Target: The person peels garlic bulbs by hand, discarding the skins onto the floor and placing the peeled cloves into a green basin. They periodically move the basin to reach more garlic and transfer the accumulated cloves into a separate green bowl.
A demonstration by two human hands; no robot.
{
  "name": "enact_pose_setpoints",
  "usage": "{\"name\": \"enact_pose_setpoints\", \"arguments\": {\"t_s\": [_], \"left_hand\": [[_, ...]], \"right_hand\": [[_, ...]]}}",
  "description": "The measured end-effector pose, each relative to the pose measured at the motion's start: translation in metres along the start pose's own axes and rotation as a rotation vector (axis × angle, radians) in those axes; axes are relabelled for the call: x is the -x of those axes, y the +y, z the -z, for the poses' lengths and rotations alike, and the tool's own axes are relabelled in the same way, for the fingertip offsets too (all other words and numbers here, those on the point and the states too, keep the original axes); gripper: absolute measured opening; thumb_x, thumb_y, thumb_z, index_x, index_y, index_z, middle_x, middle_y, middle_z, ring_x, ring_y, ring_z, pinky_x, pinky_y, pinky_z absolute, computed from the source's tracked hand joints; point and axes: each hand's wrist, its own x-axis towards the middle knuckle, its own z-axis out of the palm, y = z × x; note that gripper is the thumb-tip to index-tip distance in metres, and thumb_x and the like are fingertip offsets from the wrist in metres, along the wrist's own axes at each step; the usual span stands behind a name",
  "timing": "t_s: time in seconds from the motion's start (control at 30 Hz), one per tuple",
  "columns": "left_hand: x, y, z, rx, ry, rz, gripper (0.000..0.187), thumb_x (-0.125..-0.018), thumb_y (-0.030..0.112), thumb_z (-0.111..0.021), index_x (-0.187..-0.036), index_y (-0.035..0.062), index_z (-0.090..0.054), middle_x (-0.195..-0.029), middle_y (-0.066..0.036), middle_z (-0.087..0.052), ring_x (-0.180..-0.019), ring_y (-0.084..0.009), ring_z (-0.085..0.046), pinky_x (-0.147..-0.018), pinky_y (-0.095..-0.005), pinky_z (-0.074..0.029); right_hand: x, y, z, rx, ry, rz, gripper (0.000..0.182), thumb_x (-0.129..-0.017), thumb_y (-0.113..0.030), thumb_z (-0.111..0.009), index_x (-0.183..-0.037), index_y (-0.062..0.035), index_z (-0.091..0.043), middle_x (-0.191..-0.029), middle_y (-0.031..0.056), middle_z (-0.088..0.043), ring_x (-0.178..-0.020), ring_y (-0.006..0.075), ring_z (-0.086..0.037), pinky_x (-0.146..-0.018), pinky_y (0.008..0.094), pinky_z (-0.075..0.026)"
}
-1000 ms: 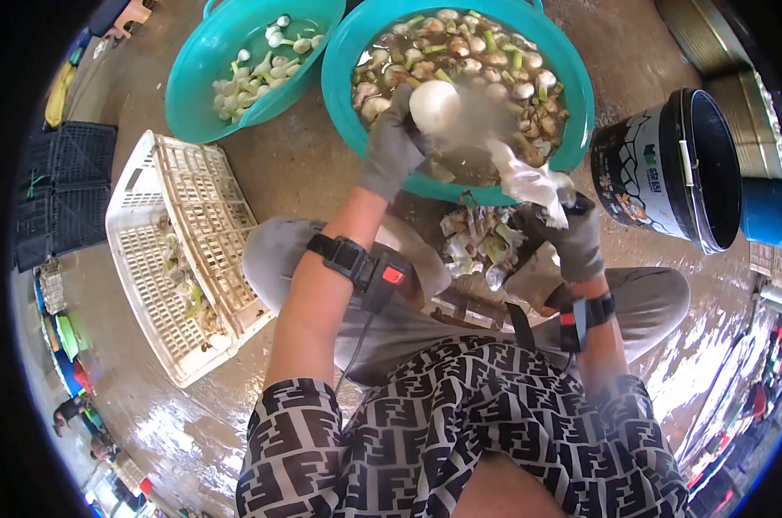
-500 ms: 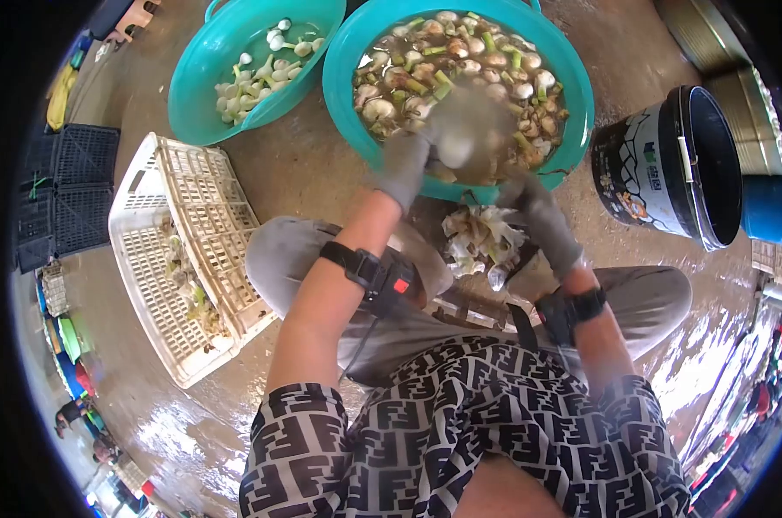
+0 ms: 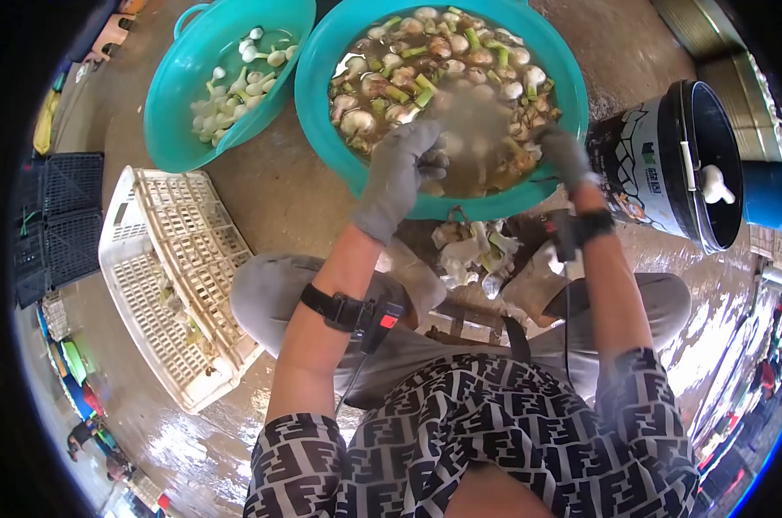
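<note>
My left hand point(image 3: 399, 177), in a grey glove, is over the near left rim of a big teal tub point(image 3: 311, 108). Its fingers are loosely bent and apart, and I see nothing between them. Murky water in the tub holds many garlic bulbs point(image 3: 356, 123) with cut green stems. Above the tub's right rim is my gloved right hand point(image 3: 565, 160), smeared by motion, so its grip does not show. A pale garlic bulb point(image 3: 716, 185) appears at the mouth of a black bucket point(image 3: 637, 164), apart from both hands.
A second teal tub point(image 3: 170, 112) with cleaner white garlic bulbs point(image 3: 227, 104) stands at the upper left. On the left a white plastic crate point(image 3: 209, 211) holds scraps. Garlic peelings point(image 3: 473, 255) lie between my feet. A blue container point(image 3: 768, 197) stands beyond the bucket.
The pale bulb by my left hand is gone from there, and one now shows at the bucket's mouth. My right hand has moved up and right; my left has drawn slightly left.
</note>
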Motion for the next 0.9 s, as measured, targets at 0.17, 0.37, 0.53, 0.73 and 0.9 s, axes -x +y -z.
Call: {"name": "enact_pose_setpoints", "arguments": {"t_s": [0.17,0.37,0.53,0.73,0.9], "left_hand": [[-0.005,0.006,-0.003,-0.087,-0.033,0.042,0.036,-0.091,0.030,-0.050,-0.111,0.0004,-0.053,-0.086,-0.002,-0.056,-0.071,-0.0107,-0.055,-0.063,-0.0244,-0.047],[-0.006,0.006,-0.006,-0.259,-0.025,0.079,0.045,-0.083,0.035,-0.062,-0.111,-0.0001,-0.053,-0.096,-0.006,-0.058,-0.080,-0.0143,-0.057,-0.072,-0.0272,-0.048],[-0.005,-0.035,-0.018,-0.947,-0.004,-0.480,0.070,-0.069,0.034,-0.074,-0.123,0.0023,-0.044,-0.114,-0.014,-0.054,-0.106,-0.0271,-0.052,-0.090,-0.0342,-0.042],[0.003,-0.037,-0.019,-0.894,-0.120,-0.277,0.079,-0.063,0.029,-0.078,-0.129,0.0087,-0.038,-0.127,-0.013,-0.045,-0.116,-0.0255,-0.047,-0.095,-0.0348,-0.039],[0.004,-0.045,-0.015,-0.901,-0.071,-0.454,0.074,-0.064,0.026,-0.078,-0.126,0.0087,-0.042,-0.124,-0.011,-0.048,-0.114,-0.0213,-0.048,-0.094,-0.0324,-0.040]], "right_hand": [[-0.027,-0.005,-0.070,0.248,-0.175,0.011,0.033,-0.072,-0.028,-0.059,-0.100,-0.0121,-0.062,-0.108,0.0141,-0.060,-0.103,0.0294,-0.056,-0.086,0.0376,-0.045],[-0.019,0.000,-0.049,-0.036,-0.228,-0.076,0.031,-0.073,-0.026,-0.059,-0.100,-0.0108,-0.062,-0.103,0.0121,-0.063,-0.092,0.0275,-0.061,-0.077,0.0371,-0.047],[0.033,-0.026,-0.024,-1.020,-0.261,-0.203,0.028,-0.079,-0.022,-0.063,-0.100,-0.0034,-0.059,-0.089,0.0062,-0.062,-0.074,0.0138,-0.059,-0.066,0.0267,-0.047],[0.074,-0.079,-0.020,-1.419,-0.155,-0.152,0.033,-0.079,-0.023,-0.069,-0.097,0.0024,-0.056,-0.076,0.0031,-0.057,-0.060,0.0093,-0.054,-0.049,0.0228,-0.043],[0.079,-0.073,-0.017,-1.307,-0.160,-0.019,0.028,-0.081,-0.021,-0.066,-0.094,0.0015,-0.056,-0.073,0.0028,-0.057,-0.056,0.0086,-0.053,-0.047,0.0223,-0.042]]}}
